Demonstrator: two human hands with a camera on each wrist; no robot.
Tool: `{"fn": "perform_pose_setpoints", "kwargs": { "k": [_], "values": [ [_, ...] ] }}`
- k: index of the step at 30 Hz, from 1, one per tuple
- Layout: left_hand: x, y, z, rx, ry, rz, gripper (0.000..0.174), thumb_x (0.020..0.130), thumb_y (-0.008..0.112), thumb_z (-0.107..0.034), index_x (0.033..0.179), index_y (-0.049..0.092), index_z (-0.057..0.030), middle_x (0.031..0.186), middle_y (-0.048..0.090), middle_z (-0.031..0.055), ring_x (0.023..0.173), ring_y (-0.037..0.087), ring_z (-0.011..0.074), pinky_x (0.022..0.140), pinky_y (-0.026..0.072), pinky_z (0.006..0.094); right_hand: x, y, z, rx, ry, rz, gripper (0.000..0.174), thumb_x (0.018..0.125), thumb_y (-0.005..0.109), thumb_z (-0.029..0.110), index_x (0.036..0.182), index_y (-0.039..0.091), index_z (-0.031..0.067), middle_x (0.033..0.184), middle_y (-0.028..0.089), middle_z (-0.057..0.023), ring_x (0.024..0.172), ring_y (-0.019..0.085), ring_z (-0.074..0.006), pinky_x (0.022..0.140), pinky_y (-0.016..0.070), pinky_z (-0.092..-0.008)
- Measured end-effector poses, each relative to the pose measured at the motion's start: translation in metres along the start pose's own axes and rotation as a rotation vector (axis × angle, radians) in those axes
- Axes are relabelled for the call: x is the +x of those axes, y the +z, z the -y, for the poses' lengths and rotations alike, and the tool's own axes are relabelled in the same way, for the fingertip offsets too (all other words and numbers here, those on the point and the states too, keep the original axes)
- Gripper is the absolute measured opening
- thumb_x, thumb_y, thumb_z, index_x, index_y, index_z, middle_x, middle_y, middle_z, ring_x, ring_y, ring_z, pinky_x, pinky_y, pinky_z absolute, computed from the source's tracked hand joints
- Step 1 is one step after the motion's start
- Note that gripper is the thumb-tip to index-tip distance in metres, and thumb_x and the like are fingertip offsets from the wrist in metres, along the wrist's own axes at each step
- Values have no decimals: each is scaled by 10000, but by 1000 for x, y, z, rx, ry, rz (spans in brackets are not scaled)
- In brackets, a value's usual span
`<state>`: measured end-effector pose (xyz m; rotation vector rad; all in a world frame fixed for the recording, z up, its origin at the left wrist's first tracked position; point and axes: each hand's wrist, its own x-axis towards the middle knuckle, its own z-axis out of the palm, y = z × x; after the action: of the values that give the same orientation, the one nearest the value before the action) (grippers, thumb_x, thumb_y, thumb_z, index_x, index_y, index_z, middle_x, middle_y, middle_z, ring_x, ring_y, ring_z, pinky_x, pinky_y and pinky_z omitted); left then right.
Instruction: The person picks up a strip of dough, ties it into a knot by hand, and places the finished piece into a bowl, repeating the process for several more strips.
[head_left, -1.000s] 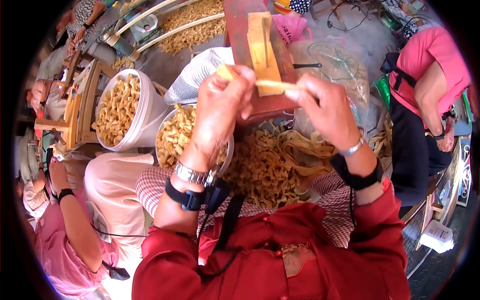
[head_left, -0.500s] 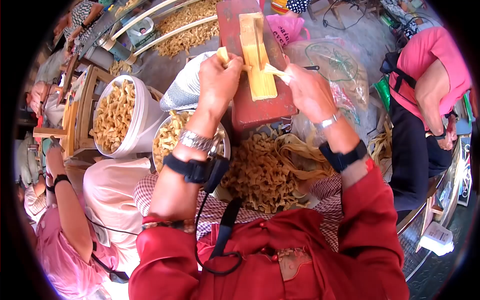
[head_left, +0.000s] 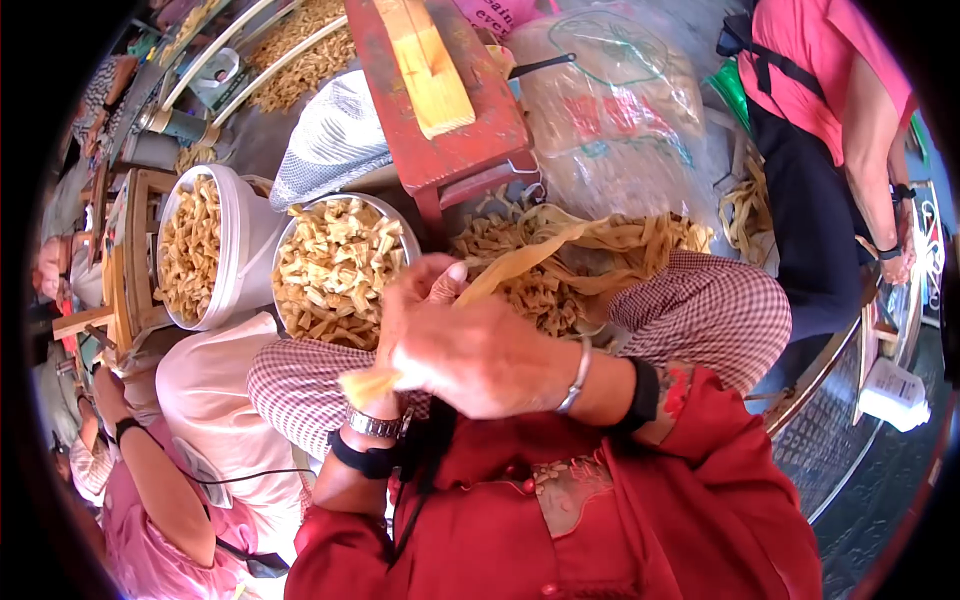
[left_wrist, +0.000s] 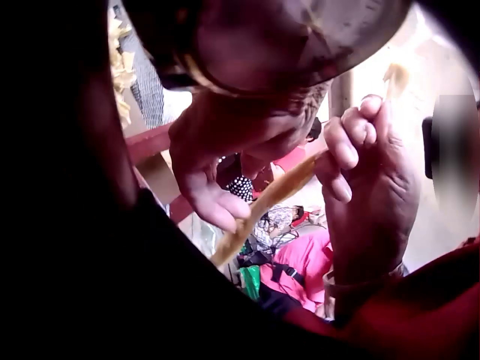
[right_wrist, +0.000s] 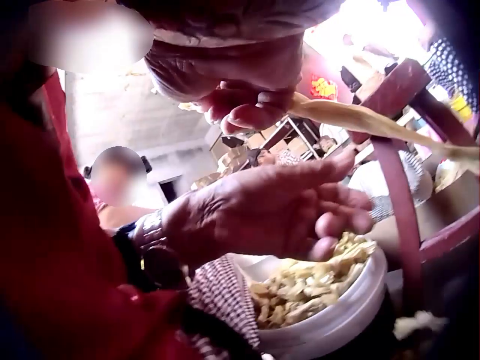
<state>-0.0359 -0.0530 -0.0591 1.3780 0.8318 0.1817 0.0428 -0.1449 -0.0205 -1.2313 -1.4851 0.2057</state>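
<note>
My right hand (head_left: pixel 485 360) grips a flat tan strip (head_left: pixel 525 262), fingers curled round it in the right wrist view. A short pale end (head_left: pixel 368 385) pokes out past that hand. The rest of the strip runs forward over a pile of tan knotted pieces (head_left: pixel 545 300). Partly covered by the right hand in the head view is my left hand (head_left: pixel 425 280). In the right wrist view the left hand (right_wrist: pixel 262 206) lies below the strip, thumb straight and fingers loosely bent, with a gap to the strip.
Ahead stands a red bench (head_left: pixel 480 150) bearing a yellow wooden block (head_left: pixel 440 95). To the left are a bowl (head_left: pixel 410 235) and a white bucket (head_left: pixel 235 250), both full of knotted pieces. Loose strips (head_left: pixel 650 240) lie right of the pile. People in pink sit at both sides.
Both hands have come back from the block on the bench to above the lap. The right hand has crossed leftward over the left, with the strip in it.
</note>
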Motion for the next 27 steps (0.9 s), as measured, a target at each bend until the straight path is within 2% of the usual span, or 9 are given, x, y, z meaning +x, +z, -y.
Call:
{"fn": "perform_pose_setpoints", "kwargs": {
  "k": [2,4,10,14,17,20,21,22,27],
  "values": [
    [-6,-1,-23,-159,-374,378,498,930,493,-474,1049,574,3,767,611,53,682,558,111,614,476,254,-10,23,7,42,-42,7,101,792,593,80,789,497,49,696,519,-78,606,581,-225,524,457,-341],
    [-16,9,-33,-457,-528,412,496,928,506,-461,1058,577,12,713,577,26,556,480,93,563,441,235,-15,22,24,100,-42,143,115,808,581,108,781,487,49,686,506,-66,599,568,-220,492,427,-331],
    [-14,-7,-49,-484,-505,596,295,908,597,-319,950,573,-28,583,438,-59,435,318,21,408,287,172,-12,15,54,259,49,97,127,807,616,124,812,503,67,654,441,-59,577,516,-240,520,422,-339],
    [-54,-14,-69,-408,-83,313,146,922,570,-156,947,594,-14,640,485,-58,490,373,10,416,301,174,2,-9,49,107,54,-364,62,865,546,80,890,558,25,867,569,-122,804,590,-296,690,467,-349],
    [-75,-22,-76,-202,107,328,91,914,573,-97,958,606,-25,729,561,-20,613,480,30,521,376,189,3,-12,38,-31,191,-496,82,902,504,85,905,535,10,847,567,-145,732,584,-315,622,463,-356],
    [-81,-17,-88,485,637,74,29,840,624,-16,864,627,0,801,596,81,694,580,157,621,470,261,7,-17,56,245,678,-387,120,921,496,122,905,508,4,774,528,-166,647,566,-313,553,434,-363],
    [-77,-16,-88,607,800,-18,37,814,640,-12,846,625,-4,848,602,85,695,585,176,615,473,274,8,-17,47,201,549,-398,158,927,504,155,883,492,4,691,471,-164,553,513,-258,518,402,-354],
    [-73,-16,-88,730,963,-112,54,787,656,-7,829,623,-8,895,609,88,696,589,195,609,476,287,9,-21,48,218,617,-346,188,915,502,164,840,500,-7,633,444,-148,527,460,-200,513,395,-336],
    [-70,-12,-89,770,1032,-46,160,755,681,-56,878,585,-19,902,612,93,759,601,224,637,478,309,5,-44,38,306,603,-74,301,908,438,221,767,537,-26,620,469,-128,554,450,-153,533,404,-321]
  ]
}}
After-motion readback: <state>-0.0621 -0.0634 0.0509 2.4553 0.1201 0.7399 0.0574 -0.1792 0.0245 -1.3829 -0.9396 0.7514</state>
